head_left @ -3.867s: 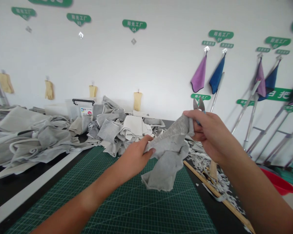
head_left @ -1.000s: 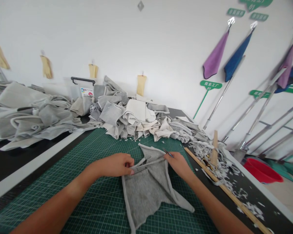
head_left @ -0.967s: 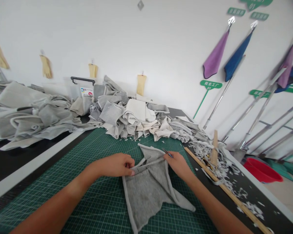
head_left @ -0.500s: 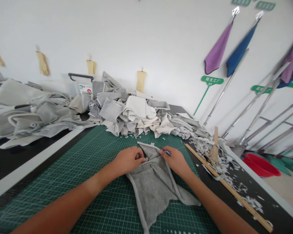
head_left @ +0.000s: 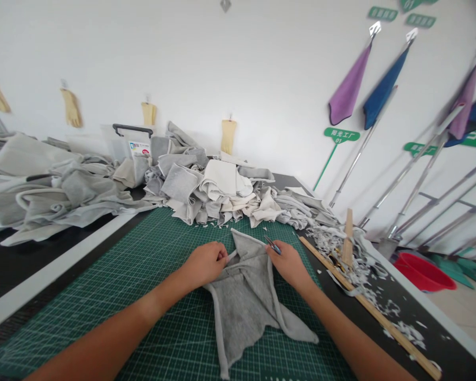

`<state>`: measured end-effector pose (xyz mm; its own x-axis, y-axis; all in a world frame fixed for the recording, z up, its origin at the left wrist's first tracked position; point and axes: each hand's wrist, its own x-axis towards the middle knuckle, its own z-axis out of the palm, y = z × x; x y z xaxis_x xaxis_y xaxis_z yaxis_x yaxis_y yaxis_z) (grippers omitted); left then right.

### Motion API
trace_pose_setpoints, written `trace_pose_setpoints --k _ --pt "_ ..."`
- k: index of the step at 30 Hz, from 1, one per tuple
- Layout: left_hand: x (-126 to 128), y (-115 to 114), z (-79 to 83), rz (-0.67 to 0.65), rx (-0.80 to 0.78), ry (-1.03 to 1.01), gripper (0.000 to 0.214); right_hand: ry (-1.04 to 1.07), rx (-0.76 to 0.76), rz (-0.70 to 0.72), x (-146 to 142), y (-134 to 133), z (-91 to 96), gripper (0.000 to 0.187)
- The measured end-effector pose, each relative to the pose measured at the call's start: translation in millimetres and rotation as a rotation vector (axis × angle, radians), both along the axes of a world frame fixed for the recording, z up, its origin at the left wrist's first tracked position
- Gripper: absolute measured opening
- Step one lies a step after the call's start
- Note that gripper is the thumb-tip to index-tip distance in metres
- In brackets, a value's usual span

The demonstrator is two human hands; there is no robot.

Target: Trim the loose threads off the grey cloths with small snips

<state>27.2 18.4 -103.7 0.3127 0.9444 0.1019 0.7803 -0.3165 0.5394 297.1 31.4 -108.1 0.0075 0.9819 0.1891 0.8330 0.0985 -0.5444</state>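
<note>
A grey cloth [head_left: 246, 301] with a ragged lower edge and rolled, seam-like borders lies across the green cutting mat [head_left: 150, 312]. At its upper left, my left hand [head_left: 207, 261] is closed, pinching an edge of the fabric between thumb and fingers. My right hand [head_left: 289, 260] is closed around a small blue-handled tool with a pointed metal tip [head_left: 273, 245], its exact kind too small to tell. That hand also touches the cloth's upper right border. The tip points up and left, and the fabric between my hands is raised in folds.
Behind the mat rises a heap of grey and white cloths [head_left: 218, 180]; another cloth pile [head_left: 59, 185] lies left. Wooden strips [head_left: 376, 312] and shredded scraps [head_left: 365, 264] lie right. A clear bin with a dark handle [head_left: 133, 140] stands behind. A red basin [head_left: 424, 271] is at far right.
My left hand has shifted slightly left, pulling out a narrow edge of the cloth. My right hand and tool moved a little right, and the cloth's lower end swung left.
</note>
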Motion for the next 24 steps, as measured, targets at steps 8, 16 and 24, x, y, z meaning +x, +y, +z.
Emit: trace_pose_setpoints --k 8,16,24 --pt "-25 4 8.1 0.237 0.005 0.251 0.020 -0.143 -0.159 -0.143 19 8 1.7 0.033" --pt "-17 13 1.9 0.224 0.130 0.151 0.020 -0.106 -0.135 -0.067 13 6 0.2 0.022" --pt "-24 30 5.1 0.161 0.070 -0.401 0.019 0.046 0.009 -0.041 12 1 16.6 0.036"
